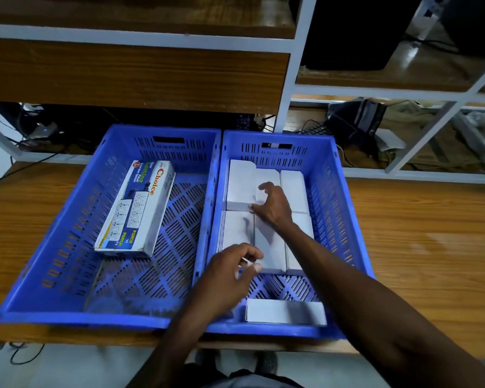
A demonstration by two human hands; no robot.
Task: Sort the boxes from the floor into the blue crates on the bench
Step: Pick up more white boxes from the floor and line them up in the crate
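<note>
Two blue slotted plastic crates sit side by side on the wooden bench [420, 233]. The left crate [51, 247] holds one printed power-strip carton [136, 208]. Over the right crate [345, 219], the left hand [230, 271] hovers with loosely curled fingers, empty; the right hand [273, 205] spreads its fingers over seven plain white boxes [266, 245].

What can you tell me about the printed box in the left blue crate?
The printed box is a long white carton that looks like cardboard, with red "Choice" lettering, pictures of socket strips and a blue band reading "Punch". It lies flat and closed, slightly angled, on the perforated floor of the left crate, toward its far left. Neither hand touches it.
</note>
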